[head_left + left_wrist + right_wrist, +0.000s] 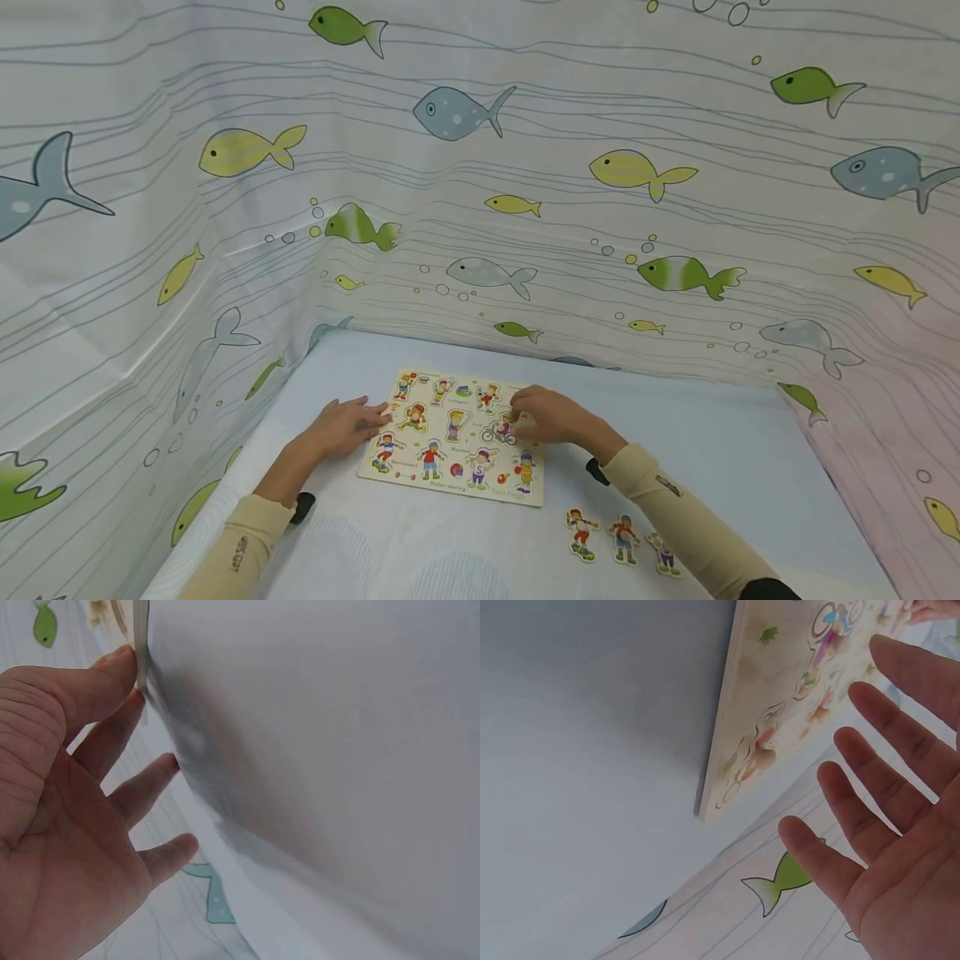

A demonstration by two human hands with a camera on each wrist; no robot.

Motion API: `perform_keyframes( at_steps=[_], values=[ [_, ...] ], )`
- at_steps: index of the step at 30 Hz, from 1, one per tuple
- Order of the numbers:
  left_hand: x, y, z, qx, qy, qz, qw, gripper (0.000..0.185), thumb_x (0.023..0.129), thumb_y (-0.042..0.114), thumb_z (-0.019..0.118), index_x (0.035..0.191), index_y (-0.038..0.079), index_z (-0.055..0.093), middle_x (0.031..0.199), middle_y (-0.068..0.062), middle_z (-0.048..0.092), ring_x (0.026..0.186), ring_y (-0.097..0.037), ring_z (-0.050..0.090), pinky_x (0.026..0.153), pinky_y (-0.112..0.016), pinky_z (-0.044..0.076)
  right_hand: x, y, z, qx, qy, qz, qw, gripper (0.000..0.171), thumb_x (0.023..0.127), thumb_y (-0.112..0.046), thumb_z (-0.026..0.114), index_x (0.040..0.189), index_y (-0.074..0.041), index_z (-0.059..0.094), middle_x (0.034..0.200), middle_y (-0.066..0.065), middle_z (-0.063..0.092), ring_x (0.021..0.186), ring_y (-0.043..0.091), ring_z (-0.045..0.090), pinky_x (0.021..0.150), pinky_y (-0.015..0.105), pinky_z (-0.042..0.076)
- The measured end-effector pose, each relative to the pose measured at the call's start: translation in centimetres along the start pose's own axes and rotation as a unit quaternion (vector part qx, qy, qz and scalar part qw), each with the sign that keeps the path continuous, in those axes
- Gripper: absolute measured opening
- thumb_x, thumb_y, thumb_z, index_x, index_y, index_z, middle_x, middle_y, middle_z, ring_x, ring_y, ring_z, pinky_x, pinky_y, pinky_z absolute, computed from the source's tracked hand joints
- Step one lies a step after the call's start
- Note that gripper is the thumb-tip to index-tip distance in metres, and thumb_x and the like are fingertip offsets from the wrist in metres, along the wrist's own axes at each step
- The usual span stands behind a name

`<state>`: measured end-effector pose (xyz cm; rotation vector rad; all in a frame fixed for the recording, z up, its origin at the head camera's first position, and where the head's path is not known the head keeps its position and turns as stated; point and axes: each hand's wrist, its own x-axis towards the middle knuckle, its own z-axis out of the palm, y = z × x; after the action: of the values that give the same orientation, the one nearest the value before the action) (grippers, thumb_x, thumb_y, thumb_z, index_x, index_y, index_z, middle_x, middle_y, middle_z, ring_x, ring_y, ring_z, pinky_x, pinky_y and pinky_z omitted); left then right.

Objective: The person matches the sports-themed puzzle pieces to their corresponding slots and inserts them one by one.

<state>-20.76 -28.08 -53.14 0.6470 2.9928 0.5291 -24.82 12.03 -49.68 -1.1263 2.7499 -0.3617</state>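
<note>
Fingers, head view: left hand (347, 427) at nine o'clock of the picture board (435, 427), fingertips meeting its edge; right hand (553, 417) at three o'clock, just beside the cyclist figure (498, 430).
Bench: pale top (727, 450) carrying the board flat near its middle, with a fish-print sheet (555, 242) rising behind at twelve o'clock.
Loose pieces: at four o'clock of the board, a skateboarder piece (581, 535), a helmeted piece (624, 540) and a third piece (663, 557), side by side; only the head view shows them.
In the way: right sleeve (675, 517) crosses over part of the third piece; the right hand hides some of the board's right side.
Board contents: small sports figures in three rows; too small to tell which are printed and which sit in recesses.
Left wrist view: the palm shows, thumb and one finger meeting the board's thin edge towards eleven o'clock, other fingers spread apart.
Right wrist view: all five fingers (874, 757) stand straight and apart, with nothing between them; the board lies towards twelve o'clock, its side edge visible, and part of the left hand shows at one o'clock.
</note>
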Motion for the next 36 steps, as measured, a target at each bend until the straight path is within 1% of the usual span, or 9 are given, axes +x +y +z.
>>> perform_keyframes(
  at_steps=[8,11,14,20,25,29,36],
  values=[
    [0.0,-0.2,0.1,0.004,-0.001,0.004,1.0,0.034,0.092,0.017,0.068,0.126,0.012,0.068,0.14,-0.007,0.056,0.133,-0.048,0.041,0.1,-0.077,0.021,-2.6,0.3,-0.1,0.01,-0.003,-0.008,1.0,0.019,0.088,-0.03,0.076,0.104,-0.019,0.073,0.129,0.0,0.061,0.125,0.022,0.051,0.104,0.043,0.043],
    [0.1,-0.4,0.1,0.009,-0.001,0.006,0.9999,0.035,0.093,0.018,0.068,0.127,0.012,0.068,0.14,-0.007,0.056,0.133,-0.047,0.041,0.1,-0.077,0.022,-3.8,0.3,-0.3,0.02,-0.005,-0.01,1.0,0.02,0.088,-0.03,0.076,0.104,-0.019,0.072,0.132,0.003,0.06,0.127,0.024,0.05,0.104,0.045,0.043],
    [0.1,-0.4,0.1,0.012,0.0,0.007,0.9999,0.034,0.093,0.018,0.068,0.127,0.012,0.068,0.14,-0.007,0.056,0.133,-0.047,0.041,0.1,-0.077,0.022,-5.0,0.5,-0.4,0.028,-0.001,-0.018,0.999,0.02,0.087,-0.029,0.077,0.104,-0.018,0.073,0.13,0.004,0.061,0.125,0.024,0.051,0.103,0.046,0.044],
    [0.0,-0.3,0.0,0.006,-0.001,0.007,1.0,0.034,0.093,0.018,0.068,0.126,0.012,0.068,0.14,-0.008,0.056,0.133,-0.047,0.04,0.101,-0.077,0.022,-7.3,0.6,-0.5,0.029,-0.006,-0.013,0.999,0.02,0.088,-0.031,0.075,0.105,-0.02,0.072,0.131,-0.001,0.059,0.125,0.021,0.051,0.102,0.044,0.046],
    [0.0,0.0,0.0,0.005,-0.004,0.007,1.0,0.034,0.093,0.017,0.068,0.126,0.011,0.068,0.139,-0.008,0.056,0.133,-0.048,0.041,0.1,-0.077,0.022,-9.0,0.4,-0.5,0.039,-0.003,-0.016,0.999,0.02,0.087,-0.03,0.076,0.103,-0.019,0.071,0.13,0.001,0.059,0.123,0.022,0.052,0.1,0.046,0.047],
    [0.0,0.1,0.0,0.006,-0.003,0.008,0.9999,0.034,0.093,0.017,0.068,0.126,0.011,0.068,0.139,-0.008,0.056,0.133,-0.048,0.041,0.1,-0.077,0.022,-10.4,0.7,-0.1,0.047,0.0,-0.015,0.999,0.02,0.087,-0.031,0.077,0.102,-0.021,0.071,0.13,0.0,0.059,0.122,0.022,0.053,0.099,0.046,0.048],
    [0.0,-0.2,0.2,0.012,0.002,0.009,0.9999,0.034,0.092,0.018,0.069,0.125,0.012,0.069,0.138,-0.007,0.057,0.132,-0.047,0.042,0.1,-0.076,0.024,-12.2,1.2,0.8,0.051,-0.03,-0.018,0.998,0.02,0.086,-0.036,0.077,0.102,-0.027,0.07,0.129,-0.002,0.059,0.121,0.019,0.053,0.098,0.045,0.048]
  ],
)
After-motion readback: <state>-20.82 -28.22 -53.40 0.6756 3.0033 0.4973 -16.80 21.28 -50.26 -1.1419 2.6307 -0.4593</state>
